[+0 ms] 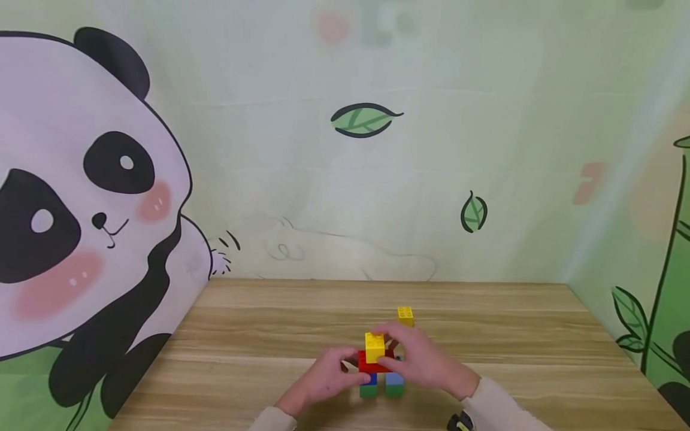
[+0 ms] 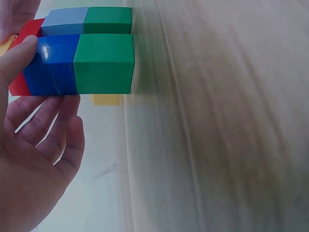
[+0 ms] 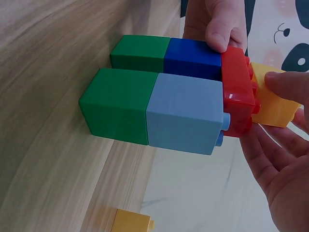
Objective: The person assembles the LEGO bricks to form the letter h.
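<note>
A small structure of toy building bricks stands on the table. Two green bricks [image 3: 118,106] form its feet, topped by a dark blue brick [image 2: 51,64] and a light blue brick [image 3: 186,113]. Across these lies a red brick [image 3: 236,92], its right end leaving some light blue studs bare. My left hand [image 1: 330,376] grips the left column from the side, thumb on the dark blue brick beside the red one, fingers behind. With thumb and fingers, my right hand [image 1: 423,359] pinches a yellow brick [image 1: 374,348] on top of the red brick.
Another yellow brick [image 1: 405,315] sits farther back on the wooden table [image 1: 259,317]. Behind the table hangs a pale green backdrop [image 1: 269,149] printed with a panda and leaves. A small dark object [image 1: 460,421] shows by the right sleeve.
</note>
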Demonstrator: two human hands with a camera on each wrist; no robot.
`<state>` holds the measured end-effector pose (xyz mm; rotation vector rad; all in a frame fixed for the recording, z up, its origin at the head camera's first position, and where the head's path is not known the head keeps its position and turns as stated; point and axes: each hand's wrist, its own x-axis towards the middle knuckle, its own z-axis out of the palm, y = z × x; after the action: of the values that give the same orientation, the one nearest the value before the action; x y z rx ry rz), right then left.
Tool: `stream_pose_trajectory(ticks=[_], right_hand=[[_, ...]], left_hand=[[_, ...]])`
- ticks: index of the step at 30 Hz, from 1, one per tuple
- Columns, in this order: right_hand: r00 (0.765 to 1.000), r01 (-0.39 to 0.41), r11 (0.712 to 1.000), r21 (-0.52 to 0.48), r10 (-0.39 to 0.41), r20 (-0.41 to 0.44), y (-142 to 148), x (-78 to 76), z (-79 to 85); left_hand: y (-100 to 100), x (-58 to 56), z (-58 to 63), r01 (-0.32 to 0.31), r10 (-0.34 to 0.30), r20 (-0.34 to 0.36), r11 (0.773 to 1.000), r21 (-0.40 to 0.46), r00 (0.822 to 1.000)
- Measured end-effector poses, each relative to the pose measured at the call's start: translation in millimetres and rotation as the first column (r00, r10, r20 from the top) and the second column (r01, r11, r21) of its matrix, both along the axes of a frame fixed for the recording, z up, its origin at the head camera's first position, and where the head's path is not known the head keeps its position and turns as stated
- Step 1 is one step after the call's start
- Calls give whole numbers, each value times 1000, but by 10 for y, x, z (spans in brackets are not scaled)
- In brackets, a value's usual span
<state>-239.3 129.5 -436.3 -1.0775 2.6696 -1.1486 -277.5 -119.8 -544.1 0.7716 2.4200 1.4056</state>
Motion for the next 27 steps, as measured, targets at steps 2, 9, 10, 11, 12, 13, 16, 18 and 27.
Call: stream_pose_trajectory(ticks=[2,9,10,11,12,13,16,18,27], right_hand=[[1000,4,1000,-1,-4,5,-5,2,3],[1000,11,1000,1,-11,2,-40,-2,-4],[1000,9,1000,1,-9,1,-46,-2,-5],[1000,7,1000,1,-7,2,-52,-2,-6],[1000,4,1000,3,-4,4,-58,-1,-5],[1000,2,1000,4,-2,5,-65,-1,-4],[1000,-5,1000,5,5,12,-81,1,-5],[1000,-10,1000,6,10,13,-85,-1,-9],[999,-33,999,21,34,-38,-94,-15,-19]], left_hand=[[16,87,144,0,0,-19,1000,-5,1000],[65,330,503,-18,18,-10,1000,-17,1000],[59,263,396,-25,25,14,1000,-5,1000],[48,199,291,-23,23,23,1000,4,999],[39,162,235,-20,20,21,1000,1,1000],[36,155,228,-17,17,22,1000,7,1000],[30,135,206,-9,9,25,1000,16,1000],[57,273,427,-11,11,16,1000,9,1000],[0,39,21,20,-19,-37,1000,18,999]])
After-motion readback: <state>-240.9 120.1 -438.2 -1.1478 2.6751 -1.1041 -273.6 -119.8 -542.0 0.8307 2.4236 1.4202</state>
